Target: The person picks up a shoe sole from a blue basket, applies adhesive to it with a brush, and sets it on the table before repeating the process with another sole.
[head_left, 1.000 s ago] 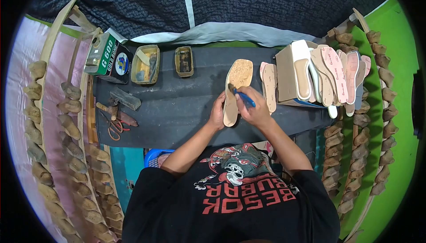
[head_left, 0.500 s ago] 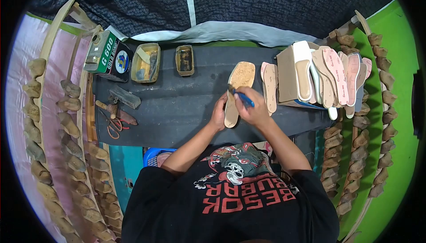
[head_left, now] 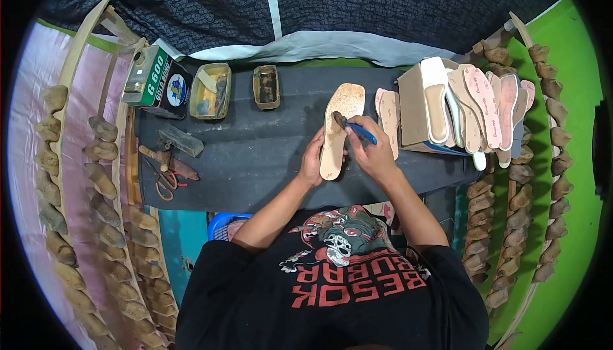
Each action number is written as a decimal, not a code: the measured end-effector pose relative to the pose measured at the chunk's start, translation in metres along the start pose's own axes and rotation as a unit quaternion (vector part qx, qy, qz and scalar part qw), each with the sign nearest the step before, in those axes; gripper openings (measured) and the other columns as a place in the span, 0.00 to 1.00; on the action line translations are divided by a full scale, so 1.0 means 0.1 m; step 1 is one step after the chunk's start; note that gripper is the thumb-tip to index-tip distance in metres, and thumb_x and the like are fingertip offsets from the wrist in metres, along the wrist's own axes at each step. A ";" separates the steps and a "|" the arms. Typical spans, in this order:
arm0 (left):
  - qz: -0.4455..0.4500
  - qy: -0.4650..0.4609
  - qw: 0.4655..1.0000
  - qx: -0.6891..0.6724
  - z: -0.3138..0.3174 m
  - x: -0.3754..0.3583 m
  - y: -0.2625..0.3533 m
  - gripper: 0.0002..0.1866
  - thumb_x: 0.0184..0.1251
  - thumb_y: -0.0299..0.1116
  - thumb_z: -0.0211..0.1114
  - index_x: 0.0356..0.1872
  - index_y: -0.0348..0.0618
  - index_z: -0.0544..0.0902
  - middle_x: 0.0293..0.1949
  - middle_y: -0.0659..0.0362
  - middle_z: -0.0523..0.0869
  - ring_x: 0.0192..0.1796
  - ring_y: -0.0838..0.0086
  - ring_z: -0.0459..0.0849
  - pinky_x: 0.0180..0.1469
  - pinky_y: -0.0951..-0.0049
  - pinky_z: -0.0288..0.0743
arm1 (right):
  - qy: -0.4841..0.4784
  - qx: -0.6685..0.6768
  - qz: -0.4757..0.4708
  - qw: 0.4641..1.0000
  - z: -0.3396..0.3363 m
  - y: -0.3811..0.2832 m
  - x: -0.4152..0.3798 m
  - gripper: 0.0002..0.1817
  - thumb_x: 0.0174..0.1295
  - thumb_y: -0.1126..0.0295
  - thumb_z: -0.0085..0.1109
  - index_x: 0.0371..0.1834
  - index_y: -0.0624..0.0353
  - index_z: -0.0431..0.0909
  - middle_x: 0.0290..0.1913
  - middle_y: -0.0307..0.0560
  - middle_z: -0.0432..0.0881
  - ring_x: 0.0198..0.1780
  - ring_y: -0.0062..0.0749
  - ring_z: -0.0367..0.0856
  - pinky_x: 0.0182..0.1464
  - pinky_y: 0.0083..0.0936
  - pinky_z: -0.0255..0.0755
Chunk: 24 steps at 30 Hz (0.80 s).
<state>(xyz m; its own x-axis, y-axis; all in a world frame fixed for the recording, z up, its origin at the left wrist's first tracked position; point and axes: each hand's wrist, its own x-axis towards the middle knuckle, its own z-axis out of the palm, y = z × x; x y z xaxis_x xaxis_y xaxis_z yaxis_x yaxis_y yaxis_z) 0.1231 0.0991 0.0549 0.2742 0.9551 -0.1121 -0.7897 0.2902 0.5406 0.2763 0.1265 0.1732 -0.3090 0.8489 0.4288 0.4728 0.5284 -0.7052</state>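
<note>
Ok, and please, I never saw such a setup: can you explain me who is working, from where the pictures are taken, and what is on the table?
There is no machine: these are a person's two bare hands. One camera, worn on the head, takes every picture, looking forward and down.

The left hand holds a sole-shaped piece. The right hand holds a blue-handled brush, its tip at the piece's surface.

On the dark-covered table, towards the left, are a "G 600" tin, a larger tub, a smaller tub and some hand tools. Towards the right is a cardboard box with more soles.
</note>
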 end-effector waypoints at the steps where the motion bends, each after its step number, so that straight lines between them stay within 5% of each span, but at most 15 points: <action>1: 0.002 0.006 1.000 0.006 -0.01 -0.01 -0.01 0.31 0.82 0.46 0.46 0.79 0.43 0.63 0.61 0.53 0.83 0.50 0.66 0.88 0.52 0.65 0.86 | -0.011 0.007 -0.003 1.000 0.00 0.01 -0.02 0.11 0.67 0.78 0.63 0.51 0.64 0.78 0.43 0.58 0.83 0.44 0.57 0.86 0.47 0.42 0.79; 4: 0.029 0.045 0.998 -0.018 -0.06 0.01 -0.06 0.30 0.82 0.44 0.45 0.80 0.43 0.63 0.63 0.54 0.82 0.57 0.68 0.86 0.58 0.65 0.83 | -0.081 0.007 -0.039 0.996 0.00 -0.06 -0.12 0.15 0.63 0.80 0.62 0.53 0.64 0.78 0.44 0.58 0.82 0.46 0.57 0.85 0.48 0.42 0.78; 5: 0.029 0.044 0.998 -0.021 -0.10 0.02 -0.05 0.29 0.83 0.42 0.43 0.80 0.44 0.63 0.70 0.55 0.78 0.71 0.66 0.77 0.75 0.63 0.68 | -0.109 0.004 -0.057 0.992 0.01 -0.09 -0.15 0.16 0.62 0.81 0.62 0.54 0.64 0.78 0.45 0.57 0.82 0.47 0.57 0.84 0.48 0.42 0.78; 6: 0.035 0.039 0.998 -0.019 -0.10 0.03 -0.02 0.29 0.83 0.42 0.43 0.79 0.44 0.64 0.71 0.55 0.77 0.73 0.65 0.76 0.76 0.62 0.67 | -0.124 0.010 -0.063 0.990 0.02 -0.10 -0.18 0.18 0.61 0.82 0.62 0.55 0.64 0.78 0.45 0.57 0.81 0.47 0.57 0.84 0.49 0.42 0.78; 15: 0.036 0.004 0.999 -0.016 -0.06 0.02 0.03 0.33 0.77 0.43 0.44 0.80 0.44 0.63 0.66 0.56 0.81 0.59 0.68 0.84 0.61 0.65 0.79 | -0.095 -0.002 -0.052 0.994 -0.09 -0.04 -0.18 0.22 0.57 0.82 0.66 0.56 0.62 0.78 0.46 0.55 0.81 0.46 0.57 0.83 0.49 0.43 0.78; 18: 0.065 0.065 0.995 -0.043 0.04 0.07 0.01 0.32 0.77 0.42 0.44 0.80 0.44 0.63 0.66 0.55 0.81 0.58 0.67 0.85 0.61 0.64 0.80 | -0.135 0.013 -0.050 0.990 -0.09 -0.06 -0.24 0.19 0.59 0.81 0.66 0.55 0.62 0.78 0.46 0.54 0.81 0.46 0.56 0.83 0.48 0.42 0.78; 19: 0.056 0.023 0.998 -0.022 -0.02 0.06 0.04 0.33 0.77 0.41 0.43 0.80 0.43 0.63 0.72 0.53 0.77 0.70 0.65 0.78 0.73 0.61 0.71 | -0.155 0.019 -0.050 0.986 -0.08 -0.07 -0.26 0.18 0.60 0.81 0.66 0.54 0.62 0.79 0.46 0.54 0.81 0.46 0.55 0.83 0.48 0.42 0.78; 22: 0.036 -0.029 0.998 -0.034 -0.14 0.08 0.07 0.33 0.77 0.41 0.43 0.80 0.44 0.62 0.72 0.53 0.77 0.69 0.65 0.79 0.74 0.61 0.70 | -0.154 0.016 -0.063 0.986 -0.04 -0.08 -0.30 0.14 0.63 0.81 0.65 0.51 0.63 0.79 0.45 0.54 0.81 0.45 0.54 0.83 0.47 0.41 0.78; 24: 0.047 0.031 0.998 -0.029 -0.05 0.10 0.04 0.32 0.77 0.41 0.43 0.80 0.45 0.63 0.68 0.54 0.79 0.62 0.65 0.83 0.67 0.60 0.77 | -0.120 0.018 -0.053 0.991 -0.04 -0.04 -0.24 0.13 0.63 0.81 0.65 0.51 0.63 0.79 0.44 0.54 0.80 0.45 0.54 0.83 0.46 0.41 0.78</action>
<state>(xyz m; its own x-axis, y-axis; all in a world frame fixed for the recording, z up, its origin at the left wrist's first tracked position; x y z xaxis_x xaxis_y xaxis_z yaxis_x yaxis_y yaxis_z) 0.1197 0.1098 0.0524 0.1646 0.9796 -0.1149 -0.8414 0.2002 0.5020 0.2849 0.1037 0.1680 -0.5453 0.7581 0.3576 0.3984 0.6098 -0.6851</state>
